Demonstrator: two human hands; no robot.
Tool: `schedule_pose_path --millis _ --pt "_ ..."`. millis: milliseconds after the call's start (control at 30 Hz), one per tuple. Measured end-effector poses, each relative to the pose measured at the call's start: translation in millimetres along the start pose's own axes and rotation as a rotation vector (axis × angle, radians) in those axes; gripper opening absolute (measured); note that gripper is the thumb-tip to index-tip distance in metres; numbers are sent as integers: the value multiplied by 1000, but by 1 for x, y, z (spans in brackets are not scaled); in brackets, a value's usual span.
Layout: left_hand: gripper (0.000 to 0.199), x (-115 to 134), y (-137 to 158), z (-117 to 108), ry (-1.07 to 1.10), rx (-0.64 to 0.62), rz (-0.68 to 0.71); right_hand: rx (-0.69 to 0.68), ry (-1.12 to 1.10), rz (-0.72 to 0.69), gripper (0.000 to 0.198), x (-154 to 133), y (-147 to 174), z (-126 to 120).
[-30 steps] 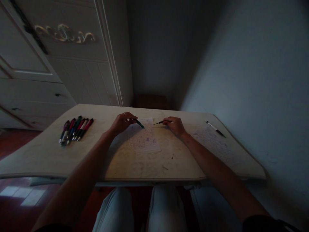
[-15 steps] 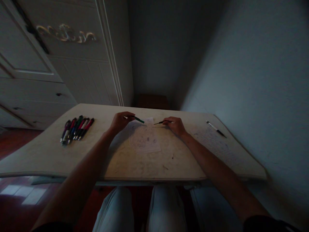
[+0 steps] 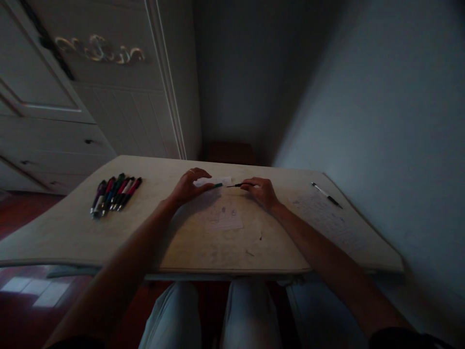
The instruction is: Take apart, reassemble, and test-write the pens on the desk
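My left hand point(image 3: 191, 186) is above the table, its thumb along a short green pen barrel point(image 3: 218, 185). Most of the barrel is hidden behind the thumb, and the index finger arches above it. In my right hand point(image 3: 262, 191), closed fingers pinch a black pen part point(image 3: 244, 184) from which a thin dark rod points left. A small gap separates the rod's tip from the green end. Beneath the hands lies a scribbled paper point(image 3: 225, 222), and a white strip of paper point(image 3: 214, 181) shows behind the left thumb.
Several pens point(image 3: 114, 194) lie bunched on the left of the table point(image 3: 203, 254). A white and black pen point(image 3: 327, 195) lies at the right near ink scribbles point(image 3: 323, 215). Small dark bits point(image 3: 250, 253) sit near the front edge. A wall point(image 3: 407, 145) borders the right side.
My left hand has shifted right and turned, so less of the green barrel shows. The black part in my right hand has moved slightly left, closer to the green end.
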State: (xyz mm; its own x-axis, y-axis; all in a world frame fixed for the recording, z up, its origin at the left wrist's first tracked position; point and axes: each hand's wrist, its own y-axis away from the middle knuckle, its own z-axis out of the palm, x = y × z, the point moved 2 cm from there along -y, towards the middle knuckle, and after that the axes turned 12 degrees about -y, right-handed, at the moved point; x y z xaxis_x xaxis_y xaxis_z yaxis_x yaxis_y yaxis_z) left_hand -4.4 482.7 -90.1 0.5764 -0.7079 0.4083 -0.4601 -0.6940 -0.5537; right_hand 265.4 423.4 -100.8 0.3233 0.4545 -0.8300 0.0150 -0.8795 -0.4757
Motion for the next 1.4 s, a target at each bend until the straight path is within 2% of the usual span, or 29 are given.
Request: schedule_pose_path --millis 100,200,300,467,933,1133,1400 --pt "31 14 0 6 10 50 105 -4 -8 -12 9 -4 2 6" --pt "23 21 1 13 13 -8 166 -11 -38 -17 9 -7 3 11" --pt "21 20 1 15 4 -60 149 -15 -45 -3 9 -6 3 11" --pt "19 13 0 12 -30 -50 114 1 -10 -2 9 -2 -2 0" --pt "10 5 1 11 -37 -64 122 -109 83 -71 7 3 -5 -9" --pt "9 8 1 8 -16 -102 109 -157 211 -175 9 5 -7 -13" --pt "10 1 1 9 -28 -63 159 -241 380 -346 18 11 -9 -17"
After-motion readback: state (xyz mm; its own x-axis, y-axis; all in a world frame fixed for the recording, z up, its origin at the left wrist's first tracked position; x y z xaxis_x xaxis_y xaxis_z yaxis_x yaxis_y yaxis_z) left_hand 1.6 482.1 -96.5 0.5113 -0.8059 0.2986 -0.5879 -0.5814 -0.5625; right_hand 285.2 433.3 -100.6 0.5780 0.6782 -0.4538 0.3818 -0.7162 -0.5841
